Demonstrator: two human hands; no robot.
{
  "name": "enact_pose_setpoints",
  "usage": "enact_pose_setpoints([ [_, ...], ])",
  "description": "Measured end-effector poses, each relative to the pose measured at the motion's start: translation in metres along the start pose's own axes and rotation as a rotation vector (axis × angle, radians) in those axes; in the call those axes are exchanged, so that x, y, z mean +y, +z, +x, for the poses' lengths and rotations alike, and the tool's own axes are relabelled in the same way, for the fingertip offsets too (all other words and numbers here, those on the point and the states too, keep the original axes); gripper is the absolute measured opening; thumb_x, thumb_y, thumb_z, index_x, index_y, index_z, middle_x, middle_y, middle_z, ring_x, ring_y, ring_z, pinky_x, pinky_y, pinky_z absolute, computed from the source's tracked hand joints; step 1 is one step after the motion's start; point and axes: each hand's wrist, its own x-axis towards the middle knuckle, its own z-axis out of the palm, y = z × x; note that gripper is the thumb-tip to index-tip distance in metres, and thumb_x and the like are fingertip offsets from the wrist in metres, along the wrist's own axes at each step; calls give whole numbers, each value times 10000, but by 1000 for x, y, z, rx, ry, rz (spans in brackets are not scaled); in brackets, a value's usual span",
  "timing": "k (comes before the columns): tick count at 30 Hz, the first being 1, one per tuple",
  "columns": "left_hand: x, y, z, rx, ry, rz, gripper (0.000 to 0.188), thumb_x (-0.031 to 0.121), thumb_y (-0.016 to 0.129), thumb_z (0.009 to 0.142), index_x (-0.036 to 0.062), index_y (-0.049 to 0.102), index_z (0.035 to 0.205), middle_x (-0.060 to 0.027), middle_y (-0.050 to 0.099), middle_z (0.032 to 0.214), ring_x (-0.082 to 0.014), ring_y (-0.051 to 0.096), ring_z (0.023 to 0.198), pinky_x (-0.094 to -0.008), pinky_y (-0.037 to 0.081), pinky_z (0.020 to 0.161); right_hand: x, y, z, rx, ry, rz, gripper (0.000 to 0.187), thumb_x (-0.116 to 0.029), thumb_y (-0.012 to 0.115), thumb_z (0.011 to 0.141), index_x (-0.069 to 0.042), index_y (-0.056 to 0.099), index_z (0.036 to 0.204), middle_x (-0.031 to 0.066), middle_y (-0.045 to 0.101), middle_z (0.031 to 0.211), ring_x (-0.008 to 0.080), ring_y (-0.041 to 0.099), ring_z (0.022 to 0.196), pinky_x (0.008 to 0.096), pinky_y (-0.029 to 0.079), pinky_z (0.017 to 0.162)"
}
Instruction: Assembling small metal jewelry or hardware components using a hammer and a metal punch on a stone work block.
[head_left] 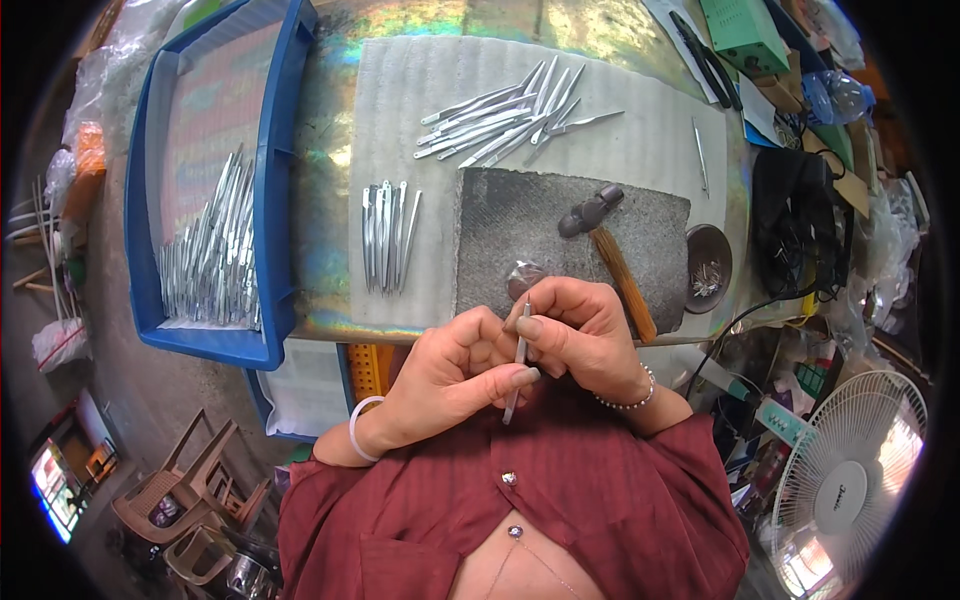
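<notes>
A slim metal piece [521, 352] is pinched between closed fingers [490, 385] by the left hand [450, 372] and, toward its far end, the right hand [588, 332], its near end protruding.

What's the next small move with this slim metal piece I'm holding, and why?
If it's finished, I'd probably lay the slim metal piece beside the neat row: the left hand and right hand both grip it, and that row sits nearer the left hand than the loose pile.
</notes>
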Motion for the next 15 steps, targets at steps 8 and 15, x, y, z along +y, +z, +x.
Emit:
enact_pose_setpoints([
  [8, -8, -1, -4, 85, 44, 142, 185, 51, 659, 856, 14, 479, 879, -25, 623, 669, -41, 582, 607, -197, 446, 526, 4, 2, -2, 4, -14, -3, 130, -105, 557, 929, 16, 596, 956, 6, 571, 713, 22, 451, 529, 169, 347, 459],
  [15, -14, -3, -4, 38, 60, 200, 161, 31, 641, 855, 13, 483, 880, -21, 627, 672, -51, 591, 595, -204, 443, 519, 4, 7, 1, 90, 8, 19, 111, -96, 611, 896, 9, 605, 930, 3, 582, 704, 18, 453, 528, 170, 347, 453],
])
